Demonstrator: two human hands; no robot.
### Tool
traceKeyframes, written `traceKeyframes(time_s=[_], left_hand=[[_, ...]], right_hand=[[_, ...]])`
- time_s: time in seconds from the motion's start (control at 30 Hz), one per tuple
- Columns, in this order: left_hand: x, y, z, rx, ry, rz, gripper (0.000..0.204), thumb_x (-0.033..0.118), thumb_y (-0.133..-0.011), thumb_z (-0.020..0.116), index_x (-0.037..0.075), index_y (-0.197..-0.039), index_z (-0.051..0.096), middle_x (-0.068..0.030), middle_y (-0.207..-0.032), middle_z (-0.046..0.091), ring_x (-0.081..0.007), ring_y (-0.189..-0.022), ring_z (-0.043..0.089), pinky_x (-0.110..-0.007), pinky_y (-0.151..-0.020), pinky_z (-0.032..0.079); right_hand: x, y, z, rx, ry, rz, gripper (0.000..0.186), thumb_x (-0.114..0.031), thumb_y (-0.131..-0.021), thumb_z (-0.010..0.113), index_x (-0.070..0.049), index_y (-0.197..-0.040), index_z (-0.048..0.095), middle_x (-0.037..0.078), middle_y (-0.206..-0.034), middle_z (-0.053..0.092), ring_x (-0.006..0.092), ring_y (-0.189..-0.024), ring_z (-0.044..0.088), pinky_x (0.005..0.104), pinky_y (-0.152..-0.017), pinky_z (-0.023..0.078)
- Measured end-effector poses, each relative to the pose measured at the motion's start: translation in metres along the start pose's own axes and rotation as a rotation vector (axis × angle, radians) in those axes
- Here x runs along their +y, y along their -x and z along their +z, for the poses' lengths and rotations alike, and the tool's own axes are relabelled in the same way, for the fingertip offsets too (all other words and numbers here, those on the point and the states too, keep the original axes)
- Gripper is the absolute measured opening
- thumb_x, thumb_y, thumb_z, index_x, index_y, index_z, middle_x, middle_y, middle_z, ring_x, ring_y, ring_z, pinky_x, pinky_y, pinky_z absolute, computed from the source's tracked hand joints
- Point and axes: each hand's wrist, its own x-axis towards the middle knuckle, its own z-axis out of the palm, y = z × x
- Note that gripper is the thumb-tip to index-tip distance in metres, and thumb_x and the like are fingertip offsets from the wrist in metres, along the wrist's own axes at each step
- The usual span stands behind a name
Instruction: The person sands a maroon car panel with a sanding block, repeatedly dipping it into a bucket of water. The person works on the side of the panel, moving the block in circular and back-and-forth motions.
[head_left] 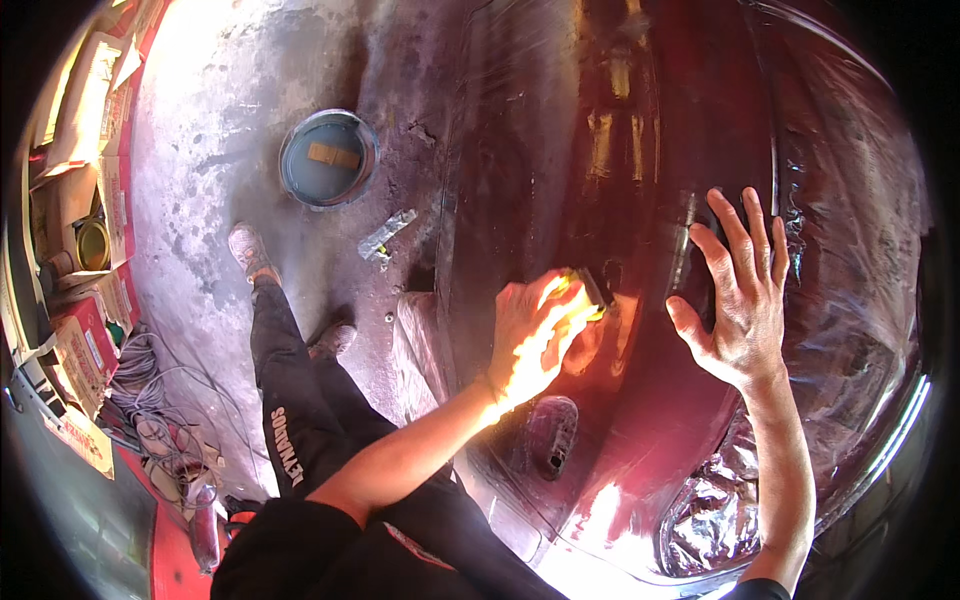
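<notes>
A dark red car body panel [655, 420] stretches in front of me, glossy and wet-looking in places. My left hand [540, 330] is closed on a small dark block with yellow edges [600, 293], which looks like a sanding block, against the panel. Strong sunlight washes out part of that hand. Farther right, my right hand [742, 295] has its fingers spread, held over or resting on the panel; contact is hard to tell. A recessed door handle [552, 437] sits in the panel, nearer to me than the block.
Crinkled plastic sheeting [850, 250] covers the car at the right. On the stained floor stand a round bucket [287, 178] of greyish liquid with a tan block in it and a crumpled clear packet [387, 235]. Cardboard boxes [82, 355] and coiled cable [145, 375] line the left.
</notes>
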Motion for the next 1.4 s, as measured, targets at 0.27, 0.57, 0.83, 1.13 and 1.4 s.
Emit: traceKeyframes(time_s=[0.27, 0.57, 0.83, 1.13, 1.4], left_hand=[[-0.079, -0.241, 0.042, 0.269, 0.004, 0.249, 0.049, 0.005, -0.095, 0.078, 0.014, -0.14, 0.064, -0.0111, -0.119, 0.074, -0.0386, -0.108, 0.069, -0.057, -0.095, 0.05], [0.012, -0.033, 0.005, -0.098, 0.026, 0.087, 0.054, 0.01, -0.094, 0.084, 0.017, -0.146, 0.069, -0.0119, -0.15, 0.065, -0.0324, -0.123, 0.067, -0.056, -0.104, 0.044], [-0.069, -0.313, 0.043, 0.328, 0.097, 0.323, 0.033, 0.005, -0.096, 0.081, 0.005, -0.127, 0.07, -0.0174, -0.119, 0.079, -0.0393, -0.107, 0.076, -0.047, -0.091, 0.06], [-0.004, -0.067, 0.019, -0.018, 0.132, 0.124, 0.057, -0.003, -0.09, 0.083, 0.016, -0.142, 0.068, -0.0133, -0.111, 0.071, -0.0297, -0.091, 0.071, -0.04, -0.072, 0.053], [-0.096, -0.301, 0.043, 0.25, 0.105, 0.147, 0.022, 0.004, -0.103, 0.074, 0.004, -0.124, 0.067, -0.0087, -0.116, 0.071, -0.0207, -0.111, 0.07, -0.036, -0.1, 0.058]], right_hand=[[0.0, -0.012, -0.013, 0.042, 0.007, -0.019, 0.069, -0.064, -0.104, 0.067, -0.015, -0.152, 0.06, 0.015, -0.175, 0.047, 0.0482, -0.167, 0.034, 0.0731, -0.133, 0.02], [-0.003, -0.004, -0.009, -0.026, -0.053, 0.034, 0.068, -0.065, -0.103, 0.067, -0.013, -0.147, 0.062, 0.017, -0.173, 0.049, 0.049, -0.167, 0.035, 0.0747, -0.132, 0.02], [0.001, -0.02, -0.015, 0.02, -0.011, -0.001, 0.074, -0.072, -0.106, 0.06, -0.013, -0.15, 0.061, 0.018, -0.173, 0.049, 0.0502, -0.167, 0.034, 0.073, -0.132, 0.019], [-0.002, -0.007, -0.01, -0.044, -0.084, 0.044, 0.068, -0.062, -0.102, 0.069, -0.015, -0.151, 0.059, 0.016, -0.175, 0.047, 0.0486, -0.167, 0.033, 0.0751, -0.132, 0.02], [0.006, -0.018, -0.022, 0.029, -0.175, 0.034, 0.067, -0.052, -0.097, 0.075, -0.014, -0.15, 0.059, 0.015, -0.176, 0.046, 0.0471, -0.168, 0.033, 0.0741, -0.133, 0.02]])
